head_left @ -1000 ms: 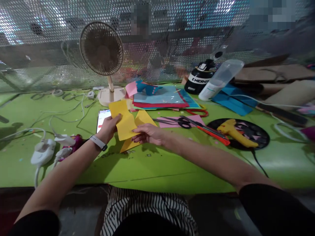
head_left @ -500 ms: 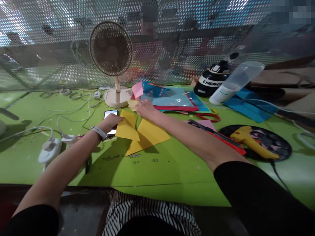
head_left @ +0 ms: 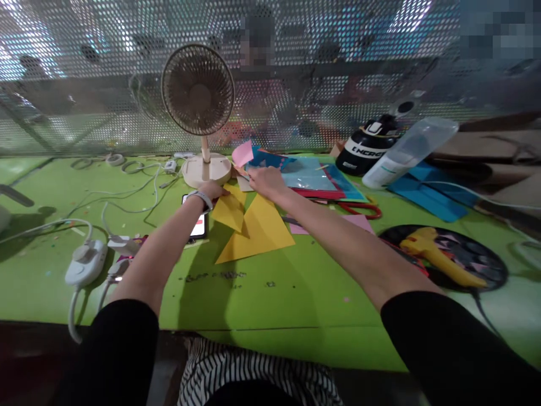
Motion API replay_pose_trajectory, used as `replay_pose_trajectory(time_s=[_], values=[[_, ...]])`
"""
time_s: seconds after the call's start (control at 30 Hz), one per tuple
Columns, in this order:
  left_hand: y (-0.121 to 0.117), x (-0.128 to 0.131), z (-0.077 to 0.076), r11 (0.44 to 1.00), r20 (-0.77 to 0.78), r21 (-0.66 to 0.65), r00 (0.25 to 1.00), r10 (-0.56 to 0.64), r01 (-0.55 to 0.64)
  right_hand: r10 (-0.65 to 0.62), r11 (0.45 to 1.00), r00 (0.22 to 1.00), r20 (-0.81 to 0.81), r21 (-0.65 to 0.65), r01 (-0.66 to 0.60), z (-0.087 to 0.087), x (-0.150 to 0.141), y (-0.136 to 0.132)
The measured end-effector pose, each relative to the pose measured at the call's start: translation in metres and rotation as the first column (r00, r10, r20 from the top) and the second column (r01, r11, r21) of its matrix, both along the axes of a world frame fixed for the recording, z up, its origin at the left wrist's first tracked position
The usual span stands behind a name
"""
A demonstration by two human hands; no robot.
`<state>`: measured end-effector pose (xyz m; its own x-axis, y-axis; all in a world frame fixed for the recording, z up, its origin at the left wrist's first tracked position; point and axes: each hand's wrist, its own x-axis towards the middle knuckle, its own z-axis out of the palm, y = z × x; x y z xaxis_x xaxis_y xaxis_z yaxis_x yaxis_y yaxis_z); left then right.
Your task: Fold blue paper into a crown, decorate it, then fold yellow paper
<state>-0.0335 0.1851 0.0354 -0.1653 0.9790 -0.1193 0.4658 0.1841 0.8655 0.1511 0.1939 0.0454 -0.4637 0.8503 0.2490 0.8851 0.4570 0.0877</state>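
Observation:
My left hand (head_left: 214, 190) is closed on the edge of a yellow paper piece (head_left: 228, 211), beside the fan base. A larger yellow paper sheet (head_left: 264, 228) with slanted edges lies partly beneath it. My right hand (head_left: 268, 181) reaches to the paper pile at the back, its fingers bent and pinched together. What they grip, if anything, is too small and blurred to make out. Around those fingers are a curled pink paper (head_left: 242, 153), a blue paper with pink dots (head_left: 270, 160) and a pale paper piece (head_left: 244, 184). A lit phone (head_left: 198, 226) lies under my left wrist.
A fan (head_left: 198, 90) stands at the back. Rightward are red-handled scissors (head_left: 367, 211), a black bottle (head_left: 363, 149), a clear-topped bottle (head_left: 406, 155) and a yellow glue gun (head_left: 439, 256) on a black tray (head_left: 499, 270). Cables and a power strip (head_left: 85, 264) lie left.
My left hand has moved forward and right with the yellow paper piece. My right hand has shifted slightly right, deeper among the coloured papers. The whole view has shifted slightly.

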Motion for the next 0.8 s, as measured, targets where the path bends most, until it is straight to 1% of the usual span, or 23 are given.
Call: replay_pose_trajectory(time_s=[0.07,0.13,0.23,0.3,0.33,0.37,0.4,0.43,0.47,0.5,0.53,0.57,0.6,0.67,0.73,0.8], values=[[0.011,0.007,-0.002,0.999,-0.156,-0.040,0.988,-0.012,0.006,0.021,1.000,1.000,-0.005,-0.009,-0.021,-0.003,-0.002,-0.005],[0.016,0.013,-0.005,0.998,-0.299,-0.065,0.954,-0.035,0.016,0.048,0.999,0.999,-0.010,-0.021,-0.048,-0.006,-0.003,-0.011],[0.014,0.017,-0.006,0.999,-0.457,-0.021,0.888,-0.046,0.041,0.082,0.996,0.996,-0.030,-0.040,-0.083,-0.008,0.002,-0.025],[0.006,0.016,-0.003,0.998,-0.543,0.033,0.840,-0.025,0.051,0.131,0.989,0.989,-0.070,-0.059,-0.136,-0.009,0.015,-0.040],[0.000,0.014,0.000,0.997,-0.579,0.059,0.815,-0.012,0.057,0.182,0.979,0.978,-0.099,-0.080,-0.190,-0.009,0.023,-0.050],[-0.007,0.012,0.003,0.994,-0.612,0.084,0.791,0.000,0.065,0.257,0.956,0.958,-0.130,-0.109,-0.271,-0.010,0.034,-0.060],[-0.016,0.010,0.007,0.991,-0.640,0.102,0.768,0.003,0.081,0.351,0.915,0.924,-0.153,-0.155,-0.373,-0.011,0.044,-0.071],[-0.026,0.008,0.010,0.988,-0.663,0.113,0.749,-0.005,0.106,0.434,0.862,0.884,-0.172,-0.208,-0.463,-0.012,0.055,-0.082],[-0.037,0.006,0.013,0.984,-0.680,0.124,0.733,-0.012,0.131,0.496,0.810,0.849,-0.181,-0.256,-0.528,-0.014,0.065,-0.093],[-0.048,0.005,0.015,0.978,-0.693,0.135,0.721,-0.021,0.158,0.533,0.775,0.826,-0.183,-0.288,-0.563,-0.016,0.073,-0.102],[-0.060,0.004,0.016,0.968,-0.707,0.146,0.706,-0.042,0.204,0.547,0.759,0.818,-0.179,-0.305,-0.575,-0.019,0.079,-0.110],[-0.072,0.004,0.016,0.943,-0.733,0.174,0.677,-0.068,0.284,0.549,0.758,0.818,-0.171,-0.311,-0.573,-0.022,0.082,-0.115],[-0.083,0.004,0.014,0.913,-0.740,0.204,0.666,-0.092,0.352,0.542,0.766,0.824,-0.162,-0.308,-0.564,-0.025,0.084,-0.119],[-0.102,0.007,0.008,0.853,-0.732,0.276,0.672,-0.112,0.443,0.530,0.783,0.836,-0.145,-0.295,-0.548,-0.032,0.084,-0.122],[-0.117,0.011,0.002,0.802,-0.708,0.340,0.694,-0.126,0.492,0.526,0.795,0.840,-0.136,-0.272,-0.542,-0.037,0.081,-0.122],[-0.129,0.015,-0.002,0.776,-0.675,0.389,0.727,-0.126,0.496,0.527,0.808,0.839,-0.136,-0.226,-0.545,-0.039,0.082,-0.122]])
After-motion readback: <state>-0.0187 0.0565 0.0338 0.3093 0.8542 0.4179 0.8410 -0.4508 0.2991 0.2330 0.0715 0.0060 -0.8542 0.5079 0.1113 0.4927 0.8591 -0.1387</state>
